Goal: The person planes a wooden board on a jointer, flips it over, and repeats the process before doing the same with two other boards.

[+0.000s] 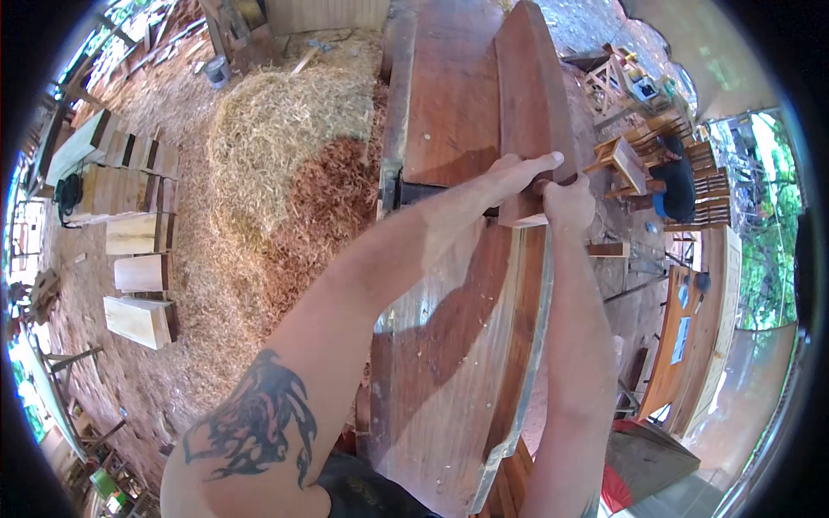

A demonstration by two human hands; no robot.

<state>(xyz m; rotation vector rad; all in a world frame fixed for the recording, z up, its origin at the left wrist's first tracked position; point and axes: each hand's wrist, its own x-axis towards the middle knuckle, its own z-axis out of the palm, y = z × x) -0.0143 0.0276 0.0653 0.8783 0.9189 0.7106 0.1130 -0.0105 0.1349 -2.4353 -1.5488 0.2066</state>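
Observation:
A thick reddish-brown wooden board (534, 86) stands on edge along the right side of a long, worn machine bed (432, 345). Its near end lies level with a dark gap (420, 195) across the bed. My left hand (528, 171) reaches over from the left and grips the board's top near that end. Just to the right, my right hand (568, 203) is closed round the same end, its thumb close to my left hand. Some of the fingers of both hands are hidden by the board and by each other.
A big heap of wood shavings (285, 147) lies left of the bed. Farther left are stacked wooden blocks (138, 233). On the right, another person (675, 181) is beside slatted wooden furniture (691, 216); a wooden panel (673, 345) stands nearer.

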